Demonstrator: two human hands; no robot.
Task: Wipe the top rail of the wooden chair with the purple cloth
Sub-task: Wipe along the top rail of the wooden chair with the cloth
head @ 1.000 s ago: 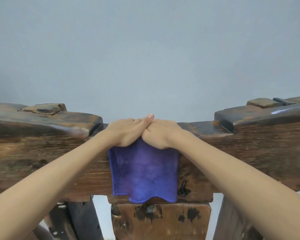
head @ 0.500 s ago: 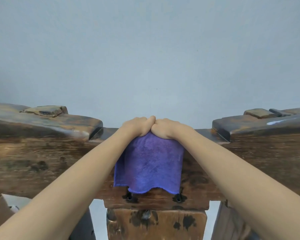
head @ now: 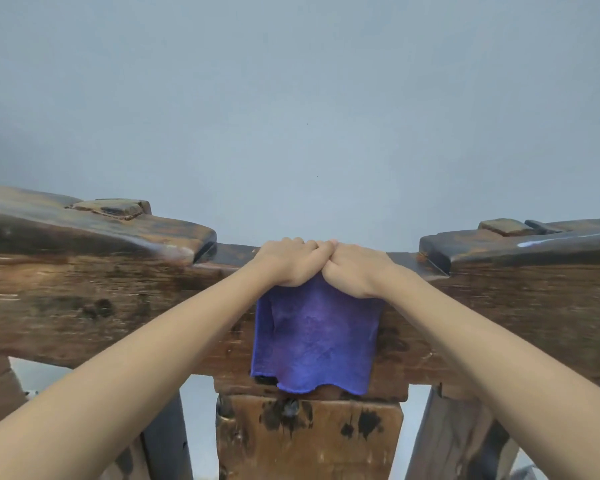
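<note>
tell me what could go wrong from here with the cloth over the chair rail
1. Both hands, left hand and right hand, bunch together at one spot on the purple cloth, so most of it hangs down the front face; a stroke may clean only a narrow strip of the top rail.
2. The raised wooden blocks at either side of the lower middle section could catch the cloth or knuckles if the wipe slides sideways.

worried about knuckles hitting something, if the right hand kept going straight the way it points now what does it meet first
The right hand lies on the purple cloth over the top rail, pointing forward and slightly left. It already touches the left hand; beyond the rail only the grey wall shows, at an unclear distance.
</note>
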